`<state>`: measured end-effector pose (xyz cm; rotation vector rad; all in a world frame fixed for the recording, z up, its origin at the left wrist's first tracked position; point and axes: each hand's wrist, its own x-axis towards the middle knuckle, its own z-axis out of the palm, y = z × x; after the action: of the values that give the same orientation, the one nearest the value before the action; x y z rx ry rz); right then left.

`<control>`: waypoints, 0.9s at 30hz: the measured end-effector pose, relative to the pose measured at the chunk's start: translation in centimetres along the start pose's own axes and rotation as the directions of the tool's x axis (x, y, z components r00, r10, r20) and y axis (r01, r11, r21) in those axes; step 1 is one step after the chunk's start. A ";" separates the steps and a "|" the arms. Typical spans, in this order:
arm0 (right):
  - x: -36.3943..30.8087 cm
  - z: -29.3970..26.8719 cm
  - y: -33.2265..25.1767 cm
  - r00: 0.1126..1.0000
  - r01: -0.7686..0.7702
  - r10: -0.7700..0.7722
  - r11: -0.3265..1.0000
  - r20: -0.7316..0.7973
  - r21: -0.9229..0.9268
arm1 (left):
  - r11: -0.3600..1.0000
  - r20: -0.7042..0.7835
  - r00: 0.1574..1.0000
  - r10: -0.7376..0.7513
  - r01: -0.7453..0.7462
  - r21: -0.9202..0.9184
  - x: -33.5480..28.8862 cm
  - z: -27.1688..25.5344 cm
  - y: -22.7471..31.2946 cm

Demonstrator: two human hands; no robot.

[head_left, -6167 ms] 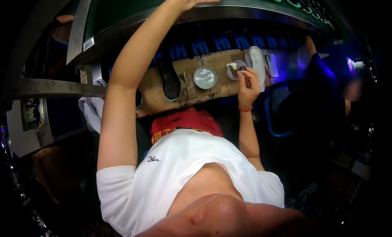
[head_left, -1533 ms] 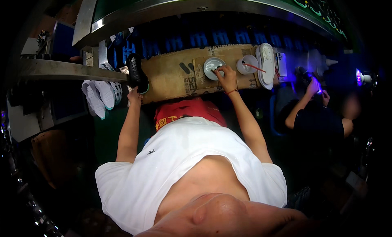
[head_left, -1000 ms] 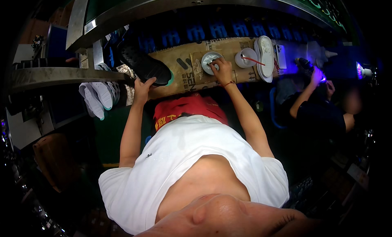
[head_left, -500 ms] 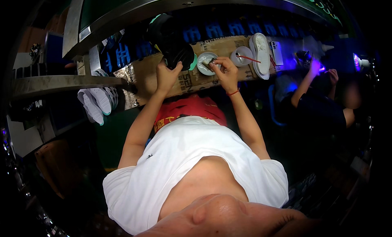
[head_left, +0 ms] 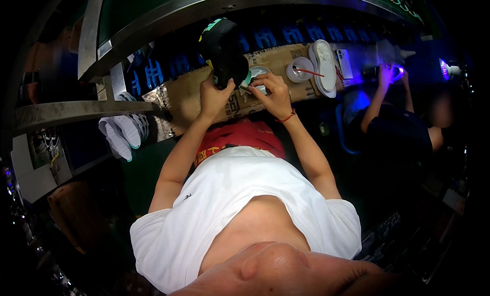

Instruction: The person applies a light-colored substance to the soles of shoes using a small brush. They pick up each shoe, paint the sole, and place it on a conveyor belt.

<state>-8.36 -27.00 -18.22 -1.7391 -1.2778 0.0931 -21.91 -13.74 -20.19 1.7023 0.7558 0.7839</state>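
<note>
My left hand is closed around the near end of a black shoe with mint-green edging. The shoe stretches away from me above the cardboard-covered bench. My right hand has its fingers pinched on a small, pale, short-handled tool, perhaps a brush; its exact kind is too small to tell. That tool is at the shoe's mint-green right edge. Just behind my right fingers sits a white bowl, partly covered by the hand.
Right of the bowl stand a translucent cup with a red stick, a white shoe sole and a phone. White soles hang at the left by a metal rail. A co-worker's hands work under violet light.
My right hand has moved left from over the bowl to the shoe's edge, bringing the small tool along. My left hand has shifted slightly right and turned the shoe.
</note>
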 end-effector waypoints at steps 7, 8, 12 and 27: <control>0.5 -0.3 1.1 0.985 0.149 -0.163 0.967 -0.049 -0.209 | 0.999 -0.001 1.000 0.007 -0.007 0.050 -0.1 -0.1 1.4; 0.7 -0.5 1.1 0.981 0.162 -0.184 0.954 -0.065 -0.252 | 0.998 0.004 1.000 0.003 -0.003 0.060 -0.1 -0.1 1.6; 1.3 -1.2 0.8 0.961 0.214 -0.254 0.933 -0.109 -0.289 | 0.994 0.009 1.000 -0.005 0.004 0.108 0.1 -0.2 1.6; 0.0 -0.7 0.4 0.995 0.100 -0.100 0.994 -0.004 -0.038 | 0.997 0.001 0.998 0.060 -0.059 0.048 0.3 0.2 1.4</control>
<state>-7.70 -27.47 -18.06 -1.7023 -1.3679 0.0059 -21.49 -13.95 -18.81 1.7745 0.7324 0.8132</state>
